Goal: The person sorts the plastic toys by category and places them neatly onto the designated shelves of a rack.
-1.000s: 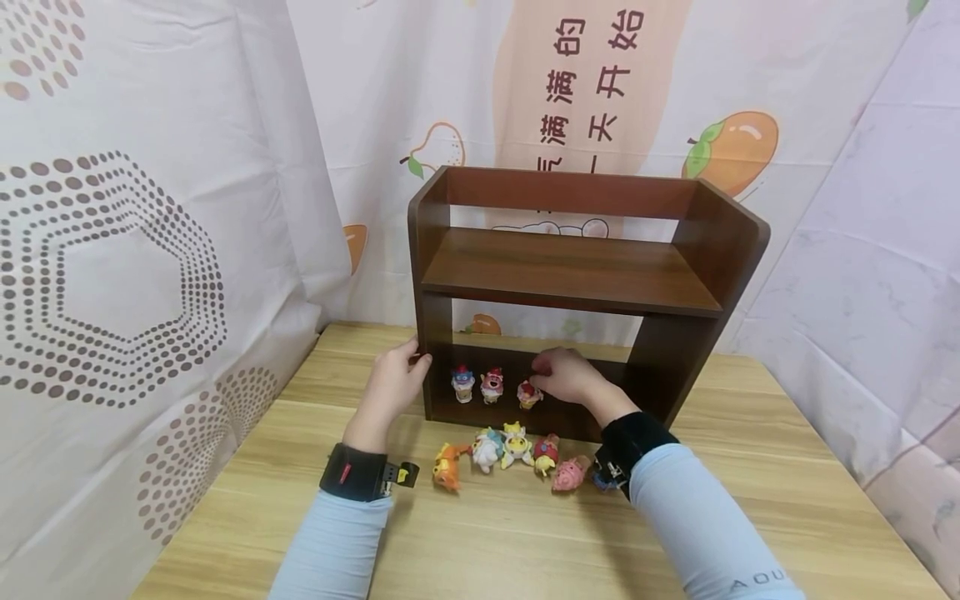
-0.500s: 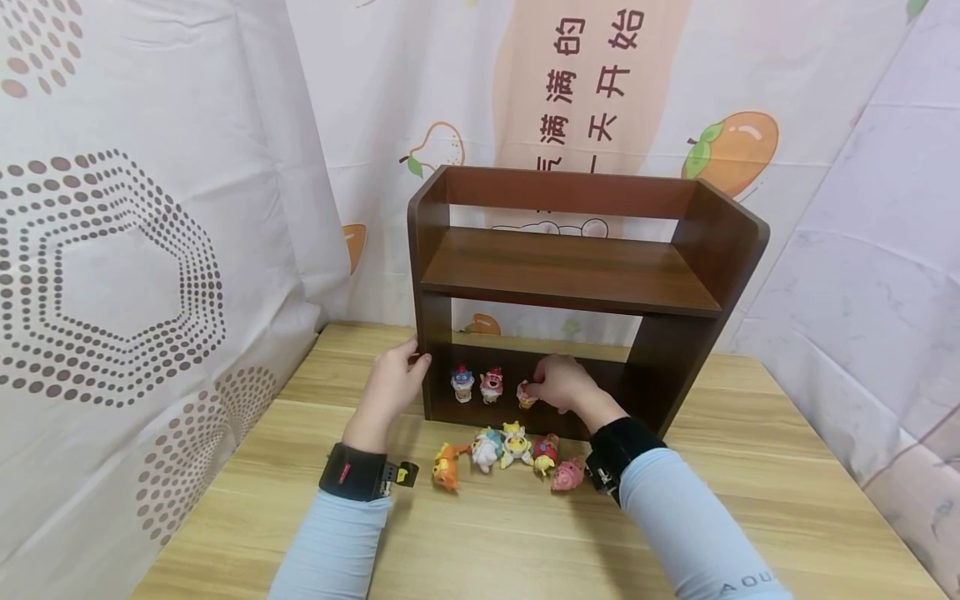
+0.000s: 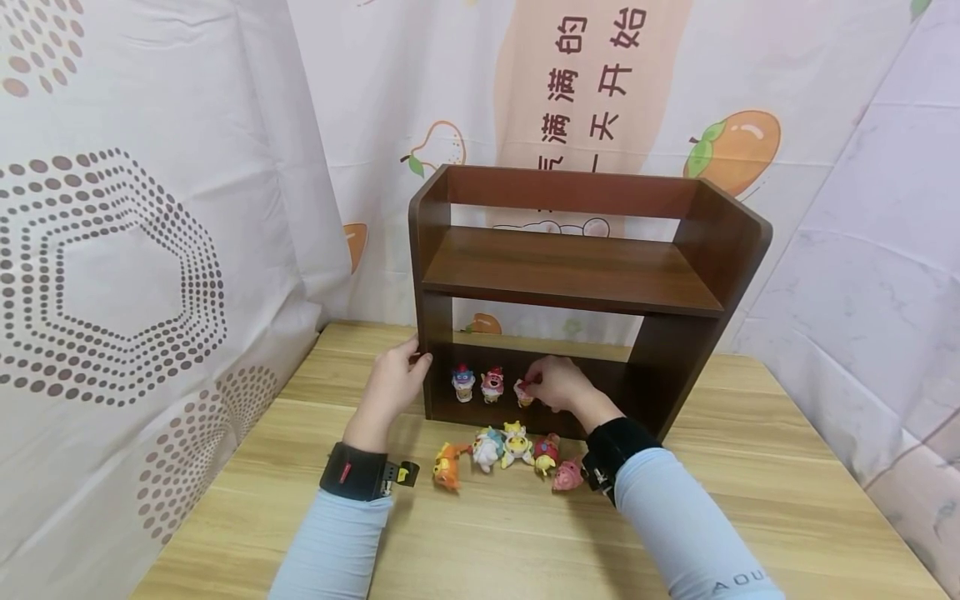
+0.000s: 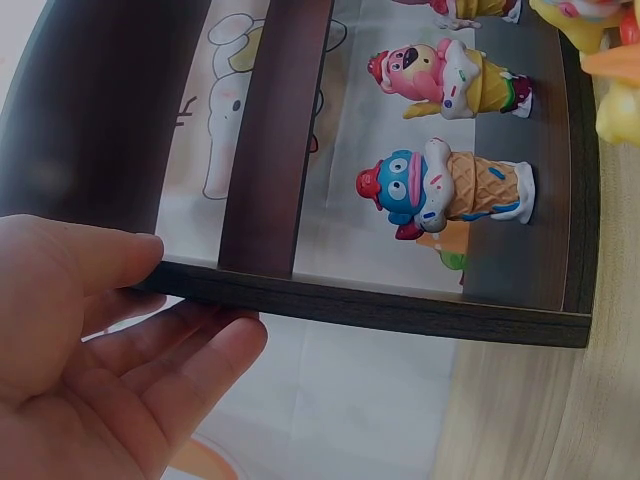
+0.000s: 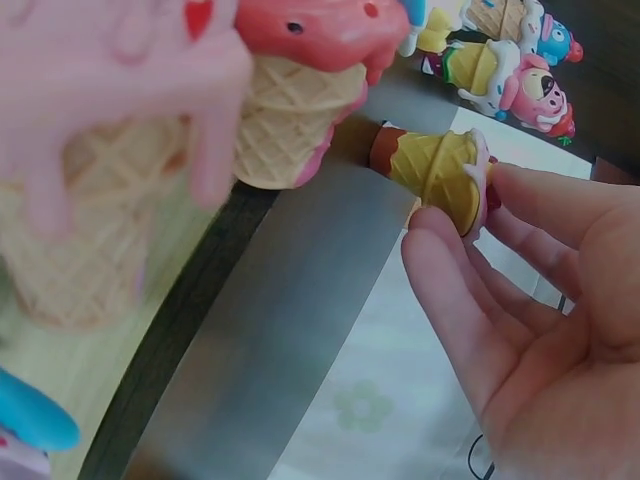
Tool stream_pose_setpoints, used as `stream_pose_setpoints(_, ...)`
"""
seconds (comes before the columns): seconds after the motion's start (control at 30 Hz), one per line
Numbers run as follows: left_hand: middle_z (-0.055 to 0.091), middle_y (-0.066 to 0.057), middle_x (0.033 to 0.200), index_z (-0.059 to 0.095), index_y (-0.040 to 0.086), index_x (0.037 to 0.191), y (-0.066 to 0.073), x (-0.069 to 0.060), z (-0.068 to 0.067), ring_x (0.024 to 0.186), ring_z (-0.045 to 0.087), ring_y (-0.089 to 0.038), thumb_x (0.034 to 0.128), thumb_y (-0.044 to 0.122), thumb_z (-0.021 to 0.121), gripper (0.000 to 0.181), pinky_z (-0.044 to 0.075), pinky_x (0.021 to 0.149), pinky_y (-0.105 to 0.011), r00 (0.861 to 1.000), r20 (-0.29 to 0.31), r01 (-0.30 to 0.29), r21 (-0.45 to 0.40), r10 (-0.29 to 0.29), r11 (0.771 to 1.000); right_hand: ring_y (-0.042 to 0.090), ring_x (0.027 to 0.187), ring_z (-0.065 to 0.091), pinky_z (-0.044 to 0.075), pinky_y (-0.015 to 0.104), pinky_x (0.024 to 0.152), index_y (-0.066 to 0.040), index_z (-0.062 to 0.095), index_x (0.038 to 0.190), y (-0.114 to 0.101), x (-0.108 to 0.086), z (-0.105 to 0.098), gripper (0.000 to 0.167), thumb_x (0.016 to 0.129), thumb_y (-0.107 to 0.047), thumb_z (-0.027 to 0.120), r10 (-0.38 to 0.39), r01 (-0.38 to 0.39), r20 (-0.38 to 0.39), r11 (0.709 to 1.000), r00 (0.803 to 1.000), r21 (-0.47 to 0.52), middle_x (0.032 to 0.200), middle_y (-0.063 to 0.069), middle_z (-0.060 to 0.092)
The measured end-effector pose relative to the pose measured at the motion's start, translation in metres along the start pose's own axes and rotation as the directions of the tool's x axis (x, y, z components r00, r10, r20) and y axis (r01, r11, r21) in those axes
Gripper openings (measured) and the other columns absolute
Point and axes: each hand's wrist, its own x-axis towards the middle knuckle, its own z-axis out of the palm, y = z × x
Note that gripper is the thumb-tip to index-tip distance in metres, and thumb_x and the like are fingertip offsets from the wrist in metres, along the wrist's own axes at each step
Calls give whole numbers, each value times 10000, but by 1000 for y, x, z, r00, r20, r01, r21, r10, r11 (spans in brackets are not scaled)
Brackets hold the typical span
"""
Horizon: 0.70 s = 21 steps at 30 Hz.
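A small ice cream cone figurine [image 5: 440,175] with a yellow cone stands on the lower board of a dark brown shelf [image 3: 570,262]. My right hand [image 3: 561,383] pinches it near the top between thumb and fingers, which hide most of its head. To its left, two more figurines stand upright: a pink bear figurine [image 4: 440,80] and a blue-headed figurine [image 4: 445,188] on a waffle cone. My left hand [image 3: 395,379] holds the front edge of the shelf's left side panel [image 4: 380,310], thumb on the inner side and fingers on the outer.
On the wooden table [image 3: 480,542] in front of the shelf lie several figurines, among them an orange figurine [image 3: 447,467], a white and yellow figurine [image 3: 516,447] and a pink figurine [image 3: 567,474]. A printed curtain [image 3: 360,125] hangs behind.
My right hand has shifted slightly left with the cone figurine, toward the pink bear figurine. A blue item by my right wrist is now covered. My left hand stays on the panel.
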Motion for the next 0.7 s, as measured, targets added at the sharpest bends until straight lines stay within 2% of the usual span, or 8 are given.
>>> stream_pose_setpoints(0.2,577,-229,1401,531,-15,1461,-1,1,0,1120,676,-351,1037,197,584,477,566,914,-462,1000,-2,-3,-5,3,1000,262,707,668,546,309,535,-50,727,1097,2,2,0,150,968,-123,704,-12,11,22,998,1000,70,835,53,654)
stream_pose_setpoints(0.33,575,-227,1403,528,-13,1464,-1,1,0,1118,676,-352,1036,201,585,481,566,913,-463,1000,-3,-1,-6,1,1000,306,789,684,560,314,564,-52,726,1102,3,3,0,147,969,-105,691,-12,8,36,995,999,104,868,52,661)
stream_pose_setpoints(0.7,590,-213,1391,545,1,1456,0,0,1,1117,677,-348,1037,198,591,466,566,913,-466,1000,-7,-11,3,11,1000,303,845,689,585,329,628,-39,719,1114,3,6,2,159,969,-91,680,-15,6,64,990,998,144,923,67,680)
